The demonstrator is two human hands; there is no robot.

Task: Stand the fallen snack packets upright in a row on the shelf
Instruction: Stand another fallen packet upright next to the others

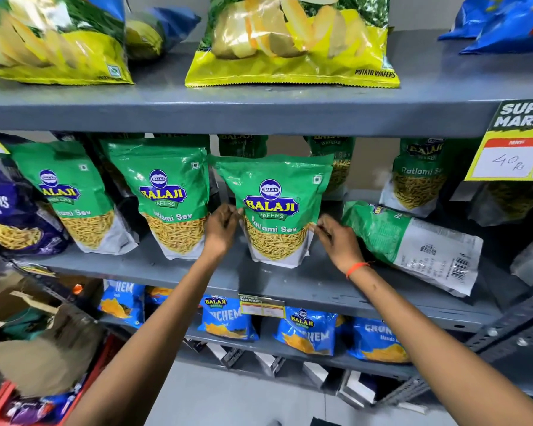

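Note:
On the grey middle shelf (305,287) stand green Balaji Ratlami Sev packets. One upright packet (274,207) sits in the centre, pinched at its left edge by my left hand (222,226) and at its right edge by my right hand (336,238). Two more green packets stand to the left, the nearer one (173,198) upright and the farther one (71,195) leaning. To the right, a fallen green packet (413,244) lies on its side, back label showing. Further packets (419,176) stand behind at the shelf's rear.
A yellow price tag (511,149) hangs from the upper shelf at right. Yellow wafer bags (290,47) sit above, blue packets (308,330) below. A purple packet (10,216) is at far left. A cardboard box (37,333) and a red crate (0,404) stand on the floor at left.

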